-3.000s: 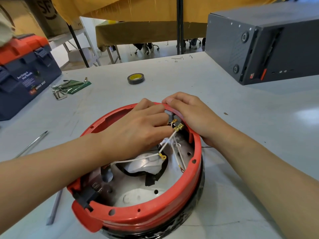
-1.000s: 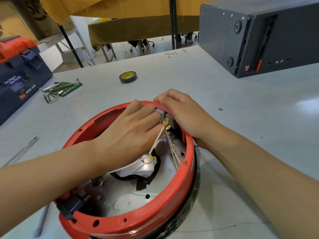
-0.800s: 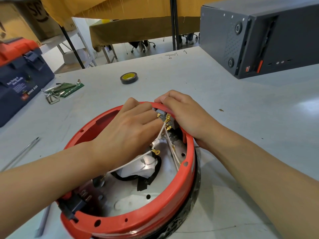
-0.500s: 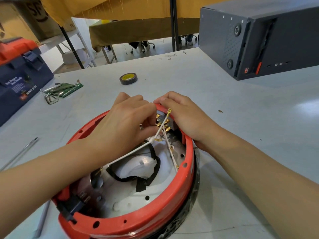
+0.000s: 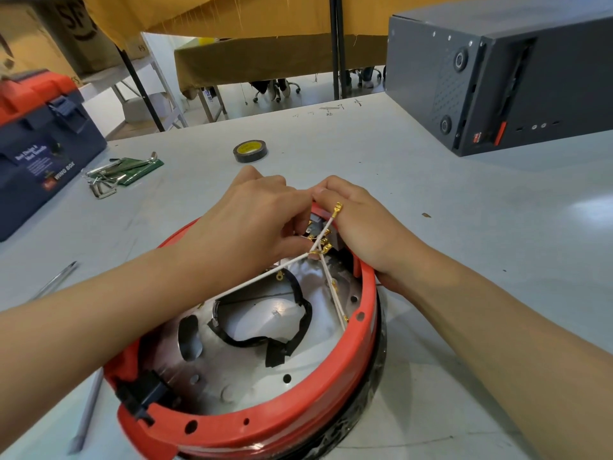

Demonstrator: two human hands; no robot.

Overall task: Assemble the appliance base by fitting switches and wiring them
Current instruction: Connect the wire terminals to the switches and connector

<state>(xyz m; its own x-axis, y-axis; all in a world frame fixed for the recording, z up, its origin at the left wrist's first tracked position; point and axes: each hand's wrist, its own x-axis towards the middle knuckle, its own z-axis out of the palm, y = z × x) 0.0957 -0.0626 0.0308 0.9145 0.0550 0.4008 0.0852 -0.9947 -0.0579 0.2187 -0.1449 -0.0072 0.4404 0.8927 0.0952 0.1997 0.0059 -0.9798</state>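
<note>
Red round plastic appliance base [image 5: 265,423] sits open side up on the grey table [image 5: 464,227], close in front of you, with a shiny metal plate [image 5: 252,376] forming its floor and a black taped loop of cable [image 5: 298,330] lying on that plate. Both your hands meet at the base's 12 o'clock rim. Your left hand [image 5: 252,224] reaches in from 9 o'clock with fingers curled, pinching a thin white wire [image 5: 265,277] that runs taut back toward the 8 o'clock side. Your right hand [image 5: 358,227] comes in from 3 o'clock, fingers curled over the rim around the grey switch block [image 5: 336,240] mounted there; a brass spade terminal [image 5: 336,207] on a white lead stands up just against its knuckles. More brass terminals [image 5: 323,247] cluster between your two hands. A black clip [image 5: 142,393] sits on the rim at 7 o'clock.

Beyond the base at 12 o'clock lies a roll of black tape with a yellow core [image 5: 250,150]. At 10 o'clock are a green circuit board with metal hex keys [image 5: 122,172] and a blue toolbox with an orange lid [image 5: 36,144]. A dark grey computer case [image 5: 504,78] lies at 2 o'clock. A metal rod [image 5: 53,280] rests at 9 o'clock.
</note>
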